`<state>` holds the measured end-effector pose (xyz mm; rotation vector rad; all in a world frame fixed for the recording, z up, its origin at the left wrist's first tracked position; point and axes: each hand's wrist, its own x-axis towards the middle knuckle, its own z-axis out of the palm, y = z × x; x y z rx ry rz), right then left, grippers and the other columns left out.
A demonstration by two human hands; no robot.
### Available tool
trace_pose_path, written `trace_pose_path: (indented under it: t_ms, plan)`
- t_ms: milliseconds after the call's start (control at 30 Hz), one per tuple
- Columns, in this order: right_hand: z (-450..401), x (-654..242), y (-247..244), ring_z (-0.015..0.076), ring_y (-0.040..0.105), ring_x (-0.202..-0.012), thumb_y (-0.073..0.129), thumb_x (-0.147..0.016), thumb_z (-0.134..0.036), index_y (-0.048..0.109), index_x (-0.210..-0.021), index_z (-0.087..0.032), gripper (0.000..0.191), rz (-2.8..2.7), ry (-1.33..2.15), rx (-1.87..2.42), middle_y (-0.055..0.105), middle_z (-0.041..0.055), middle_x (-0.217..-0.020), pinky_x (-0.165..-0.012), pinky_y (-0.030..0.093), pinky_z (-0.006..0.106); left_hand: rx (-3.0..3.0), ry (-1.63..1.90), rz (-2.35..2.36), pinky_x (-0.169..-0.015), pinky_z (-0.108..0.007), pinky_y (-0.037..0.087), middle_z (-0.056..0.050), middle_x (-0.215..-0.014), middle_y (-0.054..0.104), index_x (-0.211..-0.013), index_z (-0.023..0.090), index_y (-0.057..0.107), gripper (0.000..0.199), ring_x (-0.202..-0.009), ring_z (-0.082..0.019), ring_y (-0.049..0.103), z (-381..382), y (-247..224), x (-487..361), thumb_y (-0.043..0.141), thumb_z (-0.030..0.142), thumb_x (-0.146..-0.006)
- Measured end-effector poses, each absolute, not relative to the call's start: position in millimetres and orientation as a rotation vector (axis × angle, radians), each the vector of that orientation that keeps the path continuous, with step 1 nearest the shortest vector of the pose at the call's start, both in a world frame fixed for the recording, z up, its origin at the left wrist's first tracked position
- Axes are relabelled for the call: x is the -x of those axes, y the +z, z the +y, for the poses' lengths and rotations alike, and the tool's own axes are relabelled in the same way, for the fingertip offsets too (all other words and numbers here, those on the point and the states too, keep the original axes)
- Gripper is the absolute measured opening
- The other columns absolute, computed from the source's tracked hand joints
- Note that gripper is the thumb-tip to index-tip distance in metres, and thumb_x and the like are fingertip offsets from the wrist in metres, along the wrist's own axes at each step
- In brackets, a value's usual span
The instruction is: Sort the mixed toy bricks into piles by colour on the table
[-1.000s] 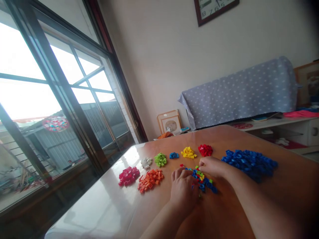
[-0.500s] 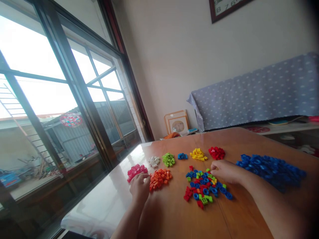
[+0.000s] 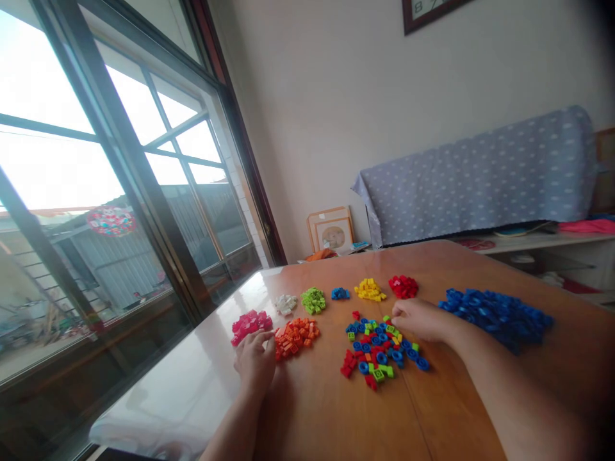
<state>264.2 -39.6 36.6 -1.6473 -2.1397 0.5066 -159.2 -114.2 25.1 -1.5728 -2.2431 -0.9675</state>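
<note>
My left hand (image 3: 254, 360) rests at the near side of the pink brick pile (image 3: 250, 325), beside the orange brick pile (image 3: 295, 336). Its fingers are loosely bent and apart, and I see nothing held in them. At the upper right edge of the mixed pile (image 3: 379, 349), my right hand (image 3: 417, 319) is closed, fingertips pressed together. Whatever it may hold is hidden. Red, blue, green, yellow and orange toy bricks lie loose in this mixed pile. Just beyond the right hand sits the red brick pile (image 3: 403, 287).
White (image 3: 285, 305), lime green (image 3: 314, 299), small blue (image 3: 340, 293) and yellow (image 3: 369, 289) brick piles form a row farther back. A large blue brick pile (image 3: 497, 315) lies to the right. All rest on the wooden table (image 3: 327, 416), with a window (image 3: 182, 153) on the left.
The view has turned slightly, so the table and piles appear farther left. Both hands stay near the same piles, with little visible change in their grip.
</note>
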Motion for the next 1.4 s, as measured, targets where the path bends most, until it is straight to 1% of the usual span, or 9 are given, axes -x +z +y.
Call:
trace_pose_path:
  t_ms: [200,400,467,633,833,1000,1133,1300,1400]
  plan:
    - [-44,-263,46,0.0186,0.064,-0.081,0.062,-0.081,-0.034,0.071,-0.092,-0.019,0.02,-2.132,0.521,1.662,0.072,0.0044,-0.085,-0.066,0.038,0.024,1.852,-0.954,-1.872,-0.102,-0.042,0.042,-0.003,-0.116,0.069,-0.096,0.028,0.074,0.024,-0.114,-0.027,0.057,-112,28,136,0.052,0.037,-0.091]
    - [-44,-262,47,0.0173,0.064,-0.079,0.061,-0.082,-0.032,0.072,-0.092,-0.02,0.019,-2.147,0.54,1.648,0.073,0.003,-0.084,-0.063,0.037,0.023,2.289,-0.947,-1.618,-0.101,-0.04,0.043,-0.004,-0.113,0.069,-0.095,0.028,0.073,0.024,-0.111,-0.023,0.057,-125,41,73,0.049,0.031,-0.094]
    - [-45,-262,48,0.0176,0.064,-0.079,0.061,-0.082,-0.034,0.072,-0.092,-0.02,0.02,-2.15,0.543,1.647,0.073,0.003,-0.084,-0.063,0.037,0.024,2.436,-0.937,-1.553,-0.099,-0.04,0.044,-0.005,-0.108,0.07,-0.091,0.028,0.073,0.024,-0.11,-0.023,0.057,-132,46,47,0.05,0.031,-0.094]
    - [-48,-260,51,0.0186,0.065,-0.082,0.061,-0.082,-0.037,0.071,-0.094,-0.02,0.023,-2.159,0.537,1.642,0.073,0.0038,-0.087,-0.065,0.038,0.024,2.719,-0.817,-1.461,-0.097,-0.04,0.045,-0.005,-0.111,0.068,-0.09,0.029,0.075,0.021,-0.112,-0.025,0.053,-142,54,-2,0.054,0.028,-0.091]
    - [-51,-258,54,0.0195,0.065,-0.086,0.062,-0.082,-0.036,0.072,-0.095,-0.02,0.023,-2.167,0.517,1.637,0.073,0.0046,-0.092,-0.068,0.039,0.024,2.68,-0.695,-1.622,-0.092,-0.04,0.044,-0.002,-0.106,0.068,-0.083,0.029,0.075,0.015,-0.109,-0.026,0.053,-131,51,-25,0.063,0.021,-0.079]
    - [-50,-257,54,0.0194,0.064,-0.086,0.063,-0.081,-0.037,0.072,-0.096,-0.02,0.024,-2.167,0.522,1.641,0.073,0.0048,-0.092,-0.066,0.038,0.024,2.634,-0.654,-1.736,-0.087,-0.04,0.045,-0.003,-0.1,0.067,-0.081,0.027,0.073,0.011,-0.105,-0.027,0.053,-125,53,-28,0.066,0.025,-0.075]
    - [-51,-256,54,0.018,0.062,-0.078,0.061,-0.081,-0.038,0.072,-0.095,-0.019,0.025,-2.175,0.53,1.659,0.071,0.004,-0.084,-0.059,0.034,0.023,2.624,-0.59,-1.732,-0.09,-0.042,0.044,-0.004,-0.102,0.068,-0.083,0.028,0.074,0.013,-0.107,-0.027,0.052,-129,59,-31,0.063,0.024,-0.076]
    - [-50,-257,50,0.0177,0.062,-0.074,0.062,-0.081,-0.04,0.072,-0.096,-0.018,0.028,-2.175,0.547,1.64,0.07,0.0038,-0.08,-0.057,0.033,0.024,2.592,-0.598,-1.619,-0.095,-0.046,0.041,-0.005,-0.1,0.068,-0.084,0.028,0.074,0.018,-0.111,-0.028,0.05,-134,62,-33,0.056,0.028,-0.084]
    - [-48,-258,47,0.0185,0.063,-0.075,0.06,-0.081,-0.039,0.071,-0.097,-0.019,0.028,-2.172,0.555,1.613,0.071,0.0043,-0.083,-0.059,0.036,0.024,2.617,-0.578,-1.607,-0.098,-0.049,0.039,-0.004,-0.102,0.069,-0.083,0.03,0.075,0.014,-0.116,-0.03,0.047,-132,62,-31,0.061,0.03,-0.081]
